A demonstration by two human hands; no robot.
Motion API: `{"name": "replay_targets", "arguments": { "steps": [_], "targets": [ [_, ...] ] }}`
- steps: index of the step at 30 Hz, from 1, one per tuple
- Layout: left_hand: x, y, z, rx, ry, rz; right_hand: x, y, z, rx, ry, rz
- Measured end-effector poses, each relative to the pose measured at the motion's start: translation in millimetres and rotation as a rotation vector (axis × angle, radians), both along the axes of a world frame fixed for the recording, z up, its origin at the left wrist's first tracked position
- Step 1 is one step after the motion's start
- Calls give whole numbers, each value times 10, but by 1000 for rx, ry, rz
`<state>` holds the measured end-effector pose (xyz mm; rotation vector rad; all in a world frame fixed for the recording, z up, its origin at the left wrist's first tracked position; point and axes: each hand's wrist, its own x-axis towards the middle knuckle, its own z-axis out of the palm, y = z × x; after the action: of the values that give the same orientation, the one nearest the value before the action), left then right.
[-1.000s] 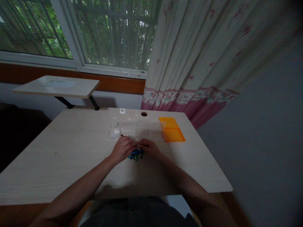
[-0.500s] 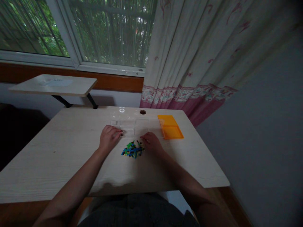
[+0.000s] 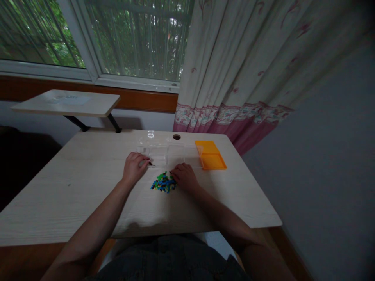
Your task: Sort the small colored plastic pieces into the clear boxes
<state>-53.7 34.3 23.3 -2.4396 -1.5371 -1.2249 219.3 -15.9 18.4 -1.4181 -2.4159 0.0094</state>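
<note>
A small pile of building bricks (image 3: 163, 183), blue, green, yellow and dark, lies on the table in front of me. At its right edge my right hand (image 3: 185, 176) reaches down with bent fingers, its fingertips among the bricks; what they grip, if anything, is hidden. To the left of the pile, my left hand (image 3: 135, 167) pinches a small dark brick (image 3: 150, 163) between thumb and fingers. It is at the front left edge of a clear plastic box (image 3: 175, 156) with compartments, which stands behind the pile.
An open orange case (image 3: 213, 160) lies at the right, touching or overlapping the clear box's end. A round cable hole (image 3: 176, 137) is near the table's back edge. On black supports, a raised shelf (image 3: 96, 105) stands at the back left. Curtains hang behind the table.
My right hand has shifted slightly left and down, onto the edge of the brick pile. My left hand stays by the box with the dark brick. The camera view has tilted slightly.
</note>
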Motion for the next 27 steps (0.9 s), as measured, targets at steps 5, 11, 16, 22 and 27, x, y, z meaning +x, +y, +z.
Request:
{"name": "replay_targets", "arguments": {
  "steps": [5,11,16,22,27],
  "targets": [
    [3,2,-17,-4,14,3,-38,-17,-2,7,-24,-24],
    [25,-8,-37,-42,7,-31,-68,-28,6,15,-19,-9],
    [31,-7,-63,-61,14,-30,-56,-3,-18,-8,91,-9],
    [58,-16,-78,-65,15,-35,15,71,-47,-32,200,-10],
    [81,-23,-88,-83,26,-11,41,80,-38,-33,214,-3]
  ]
}}
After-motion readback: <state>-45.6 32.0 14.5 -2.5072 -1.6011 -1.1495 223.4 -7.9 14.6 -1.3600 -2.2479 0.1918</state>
